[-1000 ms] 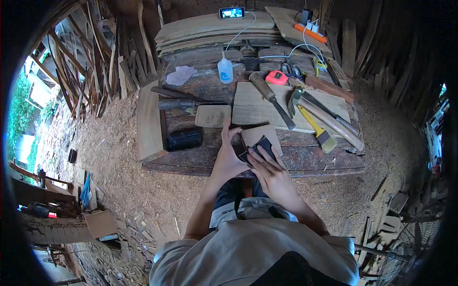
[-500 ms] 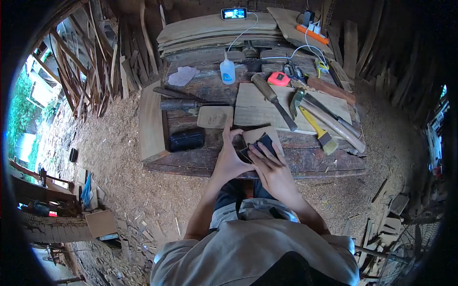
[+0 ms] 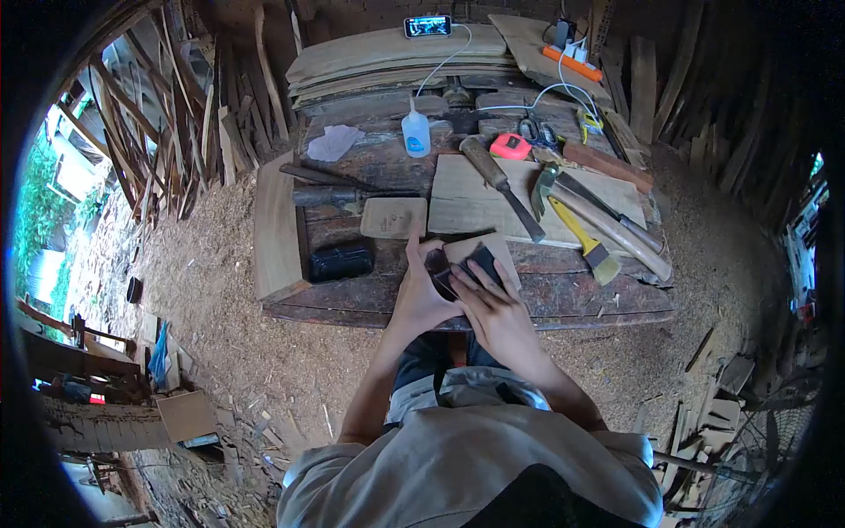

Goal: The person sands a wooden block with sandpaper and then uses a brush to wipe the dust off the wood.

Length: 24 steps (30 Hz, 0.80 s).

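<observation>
Near the front edge of the bench, a small pale wooden block [image 3: 462, 251] sits between my hands. My left hand [image 3: 421, 297] is curled along its left side, index finger stretched forward and thumb toward the near edge, steadying it. Under the fingers of my right hand [image 3: 500, 319] is a dark piece of sandpaper [image 3: 483, 260], pressed flat on the block's top. More dark material shows between the left thumb and index finger. Just beyond the left fingertips lies a second rounded wooden block [image 3: 393, 218]. A black case [image 3: 341, 261] rests to the left.
Right of centre, a board [image 3: 449, 198] carries a chisel [image 3: 500, 183], a hammer [image 3: 607, 224] and a yellow brush [image 3: 581, 236]. Farther back are a white bottle [image 3: 415, 134], a red tape measure [image 3: 510, 146], scissors [image 3: 537, 132] and a phone [image 3: 428, 27]. Wood shavings cover the floor.
My right hand and the sandpaper have shifted slightly left across the block, and its fingers lie flatter. The left hand stays at the block's side.
</observation>
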Available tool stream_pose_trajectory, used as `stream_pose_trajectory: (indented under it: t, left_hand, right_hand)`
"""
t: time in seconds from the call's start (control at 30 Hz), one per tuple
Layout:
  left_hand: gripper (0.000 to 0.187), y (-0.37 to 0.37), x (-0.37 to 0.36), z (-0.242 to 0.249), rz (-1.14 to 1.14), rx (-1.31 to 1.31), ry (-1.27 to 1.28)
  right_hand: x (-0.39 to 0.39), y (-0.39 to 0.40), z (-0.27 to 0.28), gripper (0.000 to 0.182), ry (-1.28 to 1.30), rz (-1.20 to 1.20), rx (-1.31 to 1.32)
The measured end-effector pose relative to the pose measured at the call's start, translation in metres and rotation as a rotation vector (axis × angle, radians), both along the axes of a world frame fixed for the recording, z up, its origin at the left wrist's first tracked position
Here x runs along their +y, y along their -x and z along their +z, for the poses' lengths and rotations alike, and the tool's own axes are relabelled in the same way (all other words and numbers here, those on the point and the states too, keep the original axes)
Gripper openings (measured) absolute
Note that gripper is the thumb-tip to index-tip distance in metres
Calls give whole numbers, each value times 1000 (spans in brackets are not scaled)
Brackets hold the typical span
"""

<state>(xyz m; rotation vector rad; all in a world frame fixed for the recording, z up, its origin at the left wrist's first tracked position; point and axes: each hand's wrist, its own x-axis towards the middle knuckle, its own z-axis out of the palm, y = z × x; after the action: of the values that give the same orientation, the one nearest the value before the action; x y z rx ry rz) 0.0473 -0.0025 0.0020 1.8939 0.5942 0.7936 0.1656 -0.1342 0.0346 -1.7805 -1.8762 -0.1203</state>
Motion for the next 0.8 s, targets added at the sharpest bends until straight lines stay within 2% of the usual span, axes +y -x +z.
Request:
stream_pose_trajectory:
  t: [0.13,0.37,0.43,0.63,0.73,0.8]
  left_hand:
    - [140,1,1,-3,5,-3,-47]
    - [141,1,1,-7,36,-48,-44]
    - [141,-2,5,-10,29,-52,-57]
    - [147,3,-2,0,52,7,-54]
    - [147,2,0,-2,46,-4,27]
    - [141,0,3,-11,39,-69,-114]
  right_hand:
    - [35,-5,-11,36,7,4,22]
    - [3,1,1,37,28,15,-38]
    - [-1,0,-2,37,28,7,19]
    - [37,-10,-12,35,-39,61,29]
    - [22,-10,-9,39,-25,76,-42]
    - [4,-7,-3,43,3,81,-78]
